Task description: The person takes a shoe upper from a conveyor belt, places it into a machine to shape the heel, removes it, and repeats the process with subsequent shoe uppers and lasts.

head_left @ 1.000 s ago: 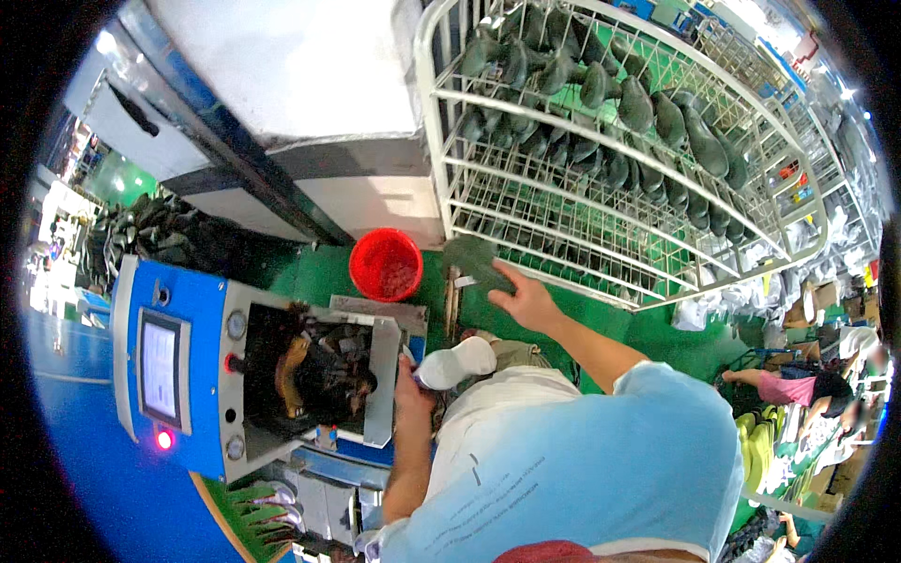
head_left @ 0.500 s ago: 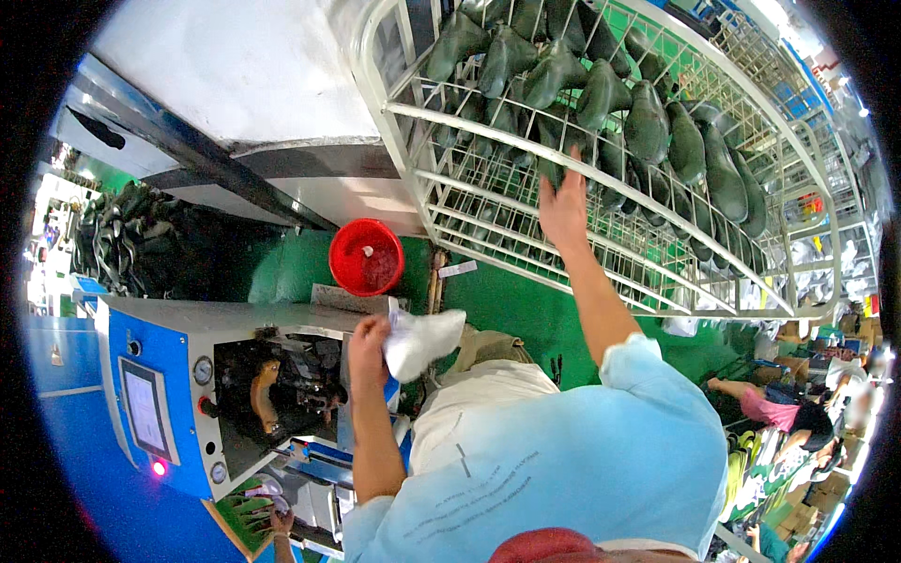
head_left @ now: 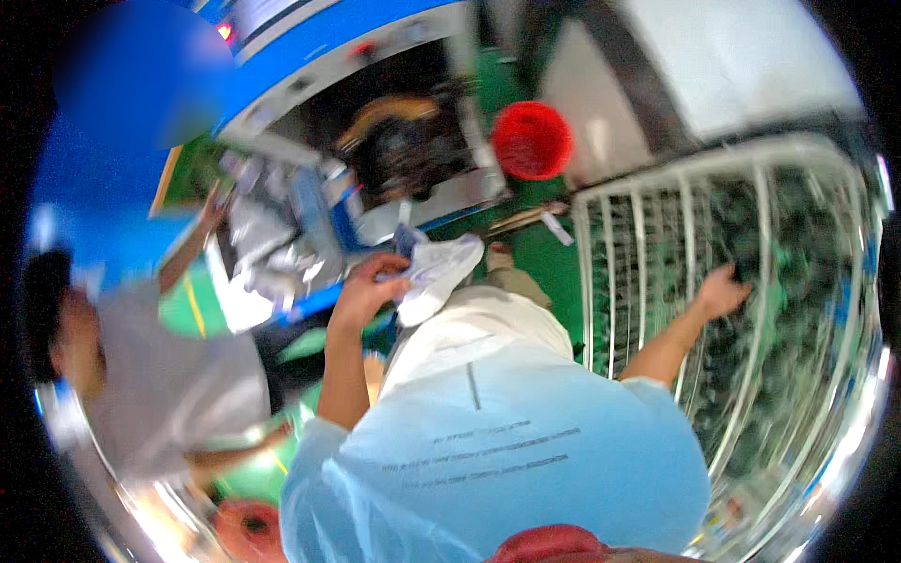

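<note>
Right now the person's left hand (head_left: 368, 289) is raised in front of the chest, fingers closed around a white shoe upper (head_left: 434, 272), which hangs just beside the open front of the blue machine (head_left: 375, 56). Off to the other side, the right hand (head_left: 721, 291) is stretched out into the white wire rack (head_left: 657, 202), resting among the dark green pieces (head_left: 798, 281) stacked on its shelves; the picture is blurred there, so I cannot tell whether those fingers have closed on one or are only touching. A red round bin (head_left: 532, 140) sits on the green floor (head_left: 535, 249) between machine and rack. Another person in a grey shirt (head_left: 169, 375) works at the left, near the machine.

To my eye, picking from the rack goes best if the right hand settles on one piece only and draws it straight out between the wires, so nothing snags. Meanwhile the left hand should keep the upper firmly held and clear of the machine's opening.
</note>
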The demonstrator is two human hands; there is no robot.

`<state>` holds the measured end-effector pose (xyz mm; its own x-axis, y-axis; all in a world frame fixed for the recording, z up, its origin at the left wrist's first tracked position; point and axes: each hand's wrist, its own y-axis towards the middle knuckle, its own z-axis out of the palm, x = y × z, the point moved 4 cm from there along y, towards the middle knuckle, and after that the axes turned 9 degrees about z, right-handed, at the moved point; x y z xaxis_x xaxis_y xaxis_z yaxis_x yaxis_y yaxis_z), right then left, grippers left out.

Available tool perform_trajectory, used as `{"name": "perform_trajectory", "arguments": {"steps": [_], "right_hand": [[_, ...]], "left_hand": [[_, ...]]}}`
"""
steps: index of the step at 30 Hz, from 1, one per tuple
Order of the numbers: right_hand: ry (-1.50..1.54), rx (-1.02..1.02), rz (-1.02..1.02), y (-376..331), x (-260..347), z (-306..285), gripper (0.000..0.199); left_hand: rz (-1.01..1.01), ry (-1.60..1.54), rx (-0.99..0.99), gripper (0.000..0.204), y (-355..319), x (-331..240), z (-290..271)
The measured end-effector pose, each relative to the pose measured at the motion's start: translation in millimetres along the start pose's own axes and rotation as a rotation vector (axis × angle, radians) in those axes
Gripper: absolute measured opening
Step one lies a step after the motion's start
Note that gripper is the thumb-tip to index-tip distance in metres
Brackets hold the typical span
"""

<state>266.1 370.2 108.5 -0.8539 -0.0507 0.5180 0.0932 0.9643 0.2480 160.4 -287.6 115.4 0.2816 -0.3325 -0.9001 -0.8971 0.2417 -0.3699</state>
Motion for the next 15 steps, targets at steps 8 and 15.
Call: {"name": "perform_trajectory", "arguments": {"steps": [8, 15], "right_hand": [[0.126, 0.961, -0.617, -282.2, 120.8, 42.8, 0.044], [0.088, 1.247, -0.986, -413.6, 176.9, 23.8, 0.038]], "left_hand": [[-0.008, 0.137, -0.449, 0.026, -69.0, 102.6, -179.9], [-0.050, 0.458, -0.466, 0.024, -65.1, 309.9, -284.5]]}}
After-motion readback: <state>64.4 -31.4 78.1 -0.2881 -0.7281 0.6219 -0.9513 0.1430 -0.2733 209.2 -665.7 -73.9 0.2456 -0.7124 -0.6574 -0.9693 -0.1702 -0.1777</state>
